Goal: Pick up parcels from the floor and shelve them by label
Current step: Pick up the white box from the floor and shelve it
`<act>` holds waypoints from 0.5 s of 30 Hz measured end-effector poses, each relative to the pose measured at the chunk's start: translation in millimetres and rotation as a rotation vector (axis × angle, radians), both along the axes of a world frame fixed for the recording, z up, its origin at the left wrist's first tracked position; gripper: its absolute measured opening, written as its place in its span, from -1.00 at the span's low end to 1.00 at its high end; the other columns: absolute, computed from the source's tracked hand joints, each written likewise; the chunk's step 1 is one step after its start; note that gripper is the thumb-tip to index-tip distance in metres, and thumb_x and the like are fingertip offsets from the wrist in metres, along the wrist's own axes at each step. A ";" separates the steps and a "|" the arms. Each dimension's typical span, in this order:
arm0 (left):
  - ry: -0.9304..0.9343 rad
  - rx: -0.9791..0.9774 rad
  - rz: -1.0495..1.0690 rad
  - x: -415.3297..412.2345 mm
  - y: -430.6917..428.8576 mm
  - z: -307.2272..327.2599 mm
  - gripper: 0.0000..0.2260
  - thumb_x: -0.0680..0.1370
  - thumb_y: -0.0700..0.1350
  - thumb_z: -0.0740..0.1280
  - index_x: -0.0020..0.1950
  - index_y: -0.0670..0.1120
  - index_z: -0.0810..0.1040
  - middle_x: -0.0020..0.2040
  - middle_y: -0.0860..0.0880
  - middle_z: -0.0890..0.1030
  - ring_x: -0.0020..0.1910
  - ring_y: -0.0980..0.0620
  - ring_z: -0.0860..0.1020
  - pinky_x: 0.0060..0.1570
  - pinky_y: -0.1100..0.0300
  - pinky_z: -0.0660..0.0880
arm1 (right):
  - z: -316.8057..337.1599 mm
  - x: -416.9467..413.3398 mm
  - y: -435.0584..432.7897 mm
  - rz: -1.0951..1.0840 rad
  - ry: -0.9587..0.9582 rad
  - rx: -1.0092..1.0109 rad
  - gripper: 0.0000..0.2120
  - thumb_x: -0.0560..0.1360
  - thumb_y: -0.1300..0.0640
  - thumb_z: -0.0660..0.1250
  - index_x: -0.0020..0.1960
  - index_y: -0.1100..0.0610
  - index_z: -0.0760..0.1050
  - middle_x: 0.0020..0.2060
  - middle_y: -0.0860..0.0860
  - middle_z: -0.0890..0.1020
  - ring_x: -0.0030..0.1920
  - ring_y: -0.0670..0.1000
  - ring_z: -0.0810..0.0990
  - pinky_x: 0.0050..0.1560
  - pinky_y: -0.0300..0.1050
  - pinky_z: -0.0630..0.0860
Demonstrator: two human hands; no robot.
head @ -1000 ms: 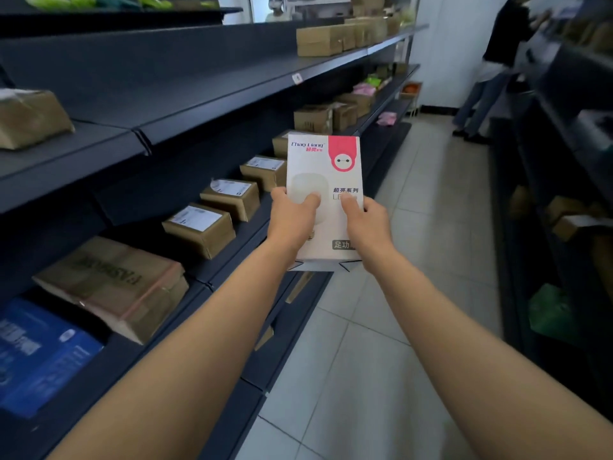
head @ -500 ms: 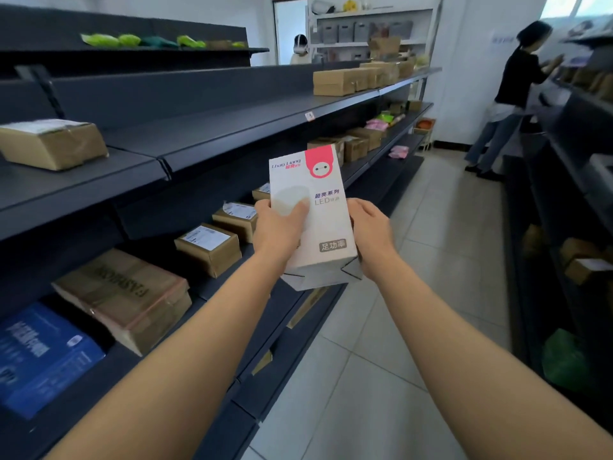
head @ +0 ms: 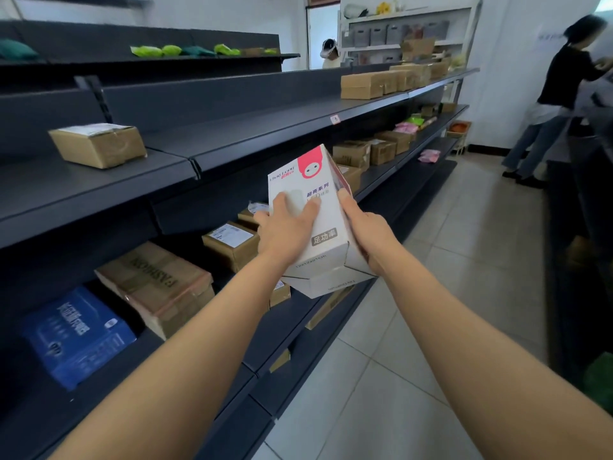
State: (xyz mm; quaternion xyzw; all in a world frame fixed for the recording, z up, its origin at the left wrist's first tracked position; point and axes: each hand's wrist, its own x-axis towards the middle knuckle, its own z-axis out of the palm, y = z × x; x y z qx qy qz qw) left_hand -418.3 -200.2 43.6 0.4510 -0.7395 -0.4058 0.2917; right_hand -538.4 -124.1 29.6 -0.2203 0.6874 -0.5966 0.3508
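Observation:
I hold a tall white LED-lamp box (head: 326, 237) with a pink cartoon face at its top, tilted leftward, out in front of the dark shelving (head: 265, 127). My left hand (head: 285, 224) lies flat across its front face, fingers spread. My right hand (head: 368, 232) grips its right side and underside. The box's bottom flaps hang partly open below my hands. It hovers just off the front edge of the middle shelf level, touching no shelf.
Brown cartons (head: 99, 144) sit on the upper shelf; more cartons (head: 156, 287) and a blue package (head: 78, 336) fill the lower one. A tiled aisle (head: 431, 293) runs on the right. A person in a black top (head: 557, 104) stands at the far right shelving.
The view has lifted and the box has tilted further to the left and swung toward the shelving. My left hand has shifted from the box's edge onto its front face.

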 end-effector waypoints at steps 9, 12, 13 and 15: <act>-0.068 0.186 -0.031 14.0 10.2 11.5 -0.05 0.26 0.53 0.13 0.52 0.03 0.12 0.42 -0.17 0.25 0.36 -0.23 0.33 0.34 -0.21 0.33 | -6.2 15.8 -2.7 -0.063 0.180 -0.002 -0.49 0.49 -0.26 0.28 0.22 0.12 0.49 0.01 0.04 0.65 0.01 0.07 0.64 0.10 0.07 0.60; -0.023 0.257 -0.050 17.5 11.7 14.1 -0.05 0.20 0.49 0.21 0.47 0.02 0.22 0.37 -0.17 0.40 0.29 -0.24 0.45 0.29 -0.19 0.42 | -7.8 15.6 -2.4 -0.088 0.171 0.032 -0.47 0.50 -0.23 0.28 0.27 0.15 0.48 0.08 0.08 0.64 0.04 0.12 0.64 0.12 0.10 0.59; -0.008 0.272 -0.053 18.9 9.9 14.3 -0.09 0.20 0.47 0.22 0.43 0.00 0.28 0.32 -0.16 0.47 0.24 -0.23 0.51 0.26 -0.17 0.45 | -8.8 15.1 -1.7 -0.098 0.151 0.042 -0.48 0.50 -0.24 0.28 0.24 0.15 0.49 0.04 0.07 0.64 0.01 0.10 0.65 0.04 0.06 0.61; 0.026 0.299 -0.060 21.8 4.8 14.4 -0.24 0.25 0.40 0.25 0.33 -0.01 0.42 0.19 -0.13 0.59 0.10 -0.18 0.61 0.17 -0.13 0.54 | -9.8 15.2 0.2 -0.101 0.116 0.072 -0.52 0.50 -0.25 0.29 0.15 0.15 0.50 -0.09 0.04 0.65 -0.13 0.04 0.65 -0.24 -0.09 0.57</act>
